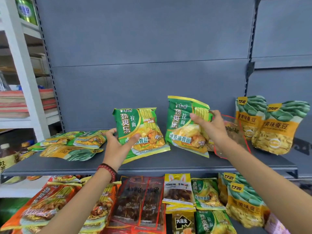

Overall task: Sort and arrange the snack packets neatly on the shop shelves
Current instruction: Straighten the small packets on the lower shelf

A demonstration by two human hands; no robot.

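**Two hands holding green noodle packets upright on a grey shop shelf**

Nearest the camera, below the shelf edge, mixed stock is lying in rows: orange noodle packets (47, 205) at the left, dark red clear-fronted packets (141, 201) in the middle, then a yellow snack packet (178, 190), lower green noodle packets (206, 194) and lower bean pouches (243, 205) at the right.

Above them both forearms are reaching onto the grey shelf (152, 164); a beaded bracelet (108, 171) is circling the left wrist.

The left hand (116, 146) is gripping the left green packet (140, 130) at its lower left corner, thumb across the front and fingers behind. The packet is standing tilted, its bottom edge touching the shelf.

The right hand (212, 127) is pinching the right green packet (184, 125) at its upper right edge, thumb in front. This packet is also standing on the shelf, just beside the first.

A clear red-edged bag (236, 132) is lying behind the right hand.

Farther left a flat pile of packets (74, 142) is resting on the shelf; at the far right two bean pouches (273, 129) are standing upright near the grey back panel (152, 48).
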